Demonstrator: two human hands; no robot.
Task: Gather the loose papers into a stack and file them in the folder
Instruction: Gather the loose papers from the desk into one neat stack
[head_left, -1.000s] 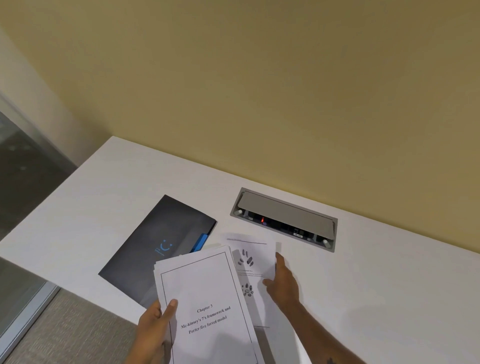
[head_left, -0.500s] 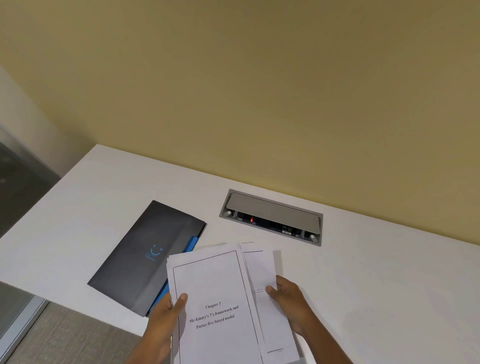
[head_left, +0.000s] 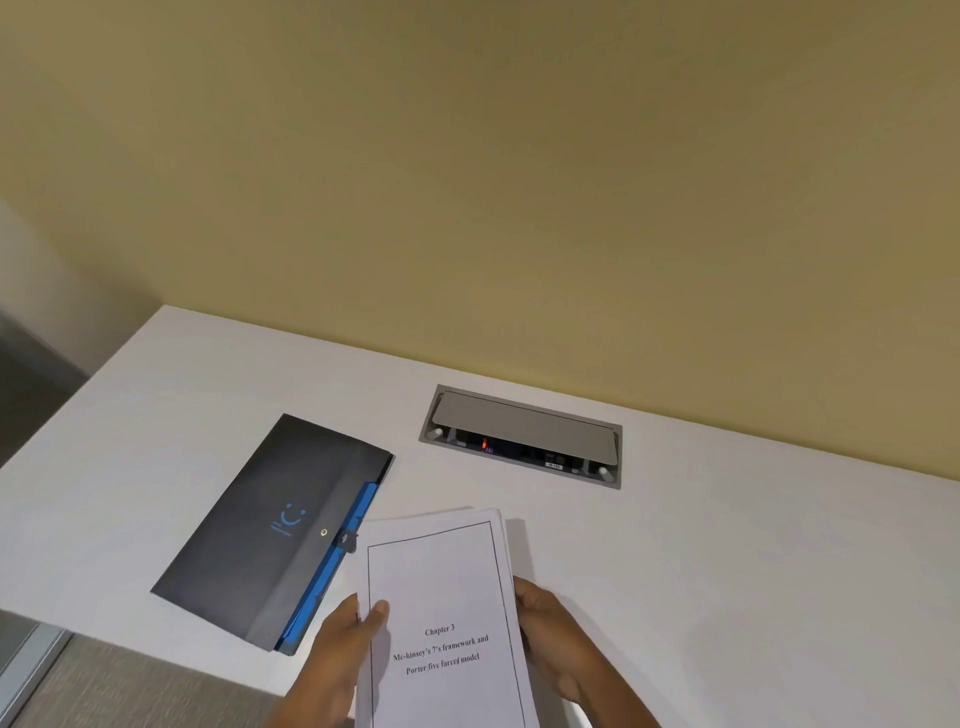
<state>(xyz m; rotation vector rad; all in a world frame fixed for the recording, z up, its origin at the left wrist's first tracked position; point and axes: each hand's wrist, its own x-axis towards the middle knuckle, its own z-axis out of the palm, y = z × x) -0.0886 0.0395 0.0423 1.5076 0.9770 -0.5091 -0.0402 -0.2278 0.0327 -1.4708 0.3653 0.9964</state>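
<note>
A stack of white papers (head_left: 441, 582) sits between my hands at the near edge of the table, its top sheet a framed title page reading "Chapter 3". My left hand (head_left: 337, 660) grips the stack's left edge, thumb on top. My right hand (head_left: 556, 639) holds the right edge, fingers partly hidden under the sheets. The dark grey folder (head_left: 275, 525) with a blue smile logo and blue inner edge lies closed on the table, just left of the stack, its snap flap facing the papers.
A white table (head_left: 727, 545) stands against a yellow wall. A grey recessed power box (head_left: 519, 434) is set into the table behind the papers. Grey carpet (head_left: 130, 691) shows below the near-left table edge.
My right hand slid the loose sheet from the table under the stack held by my left hand. Both hands now hold one squared stack.
</note>
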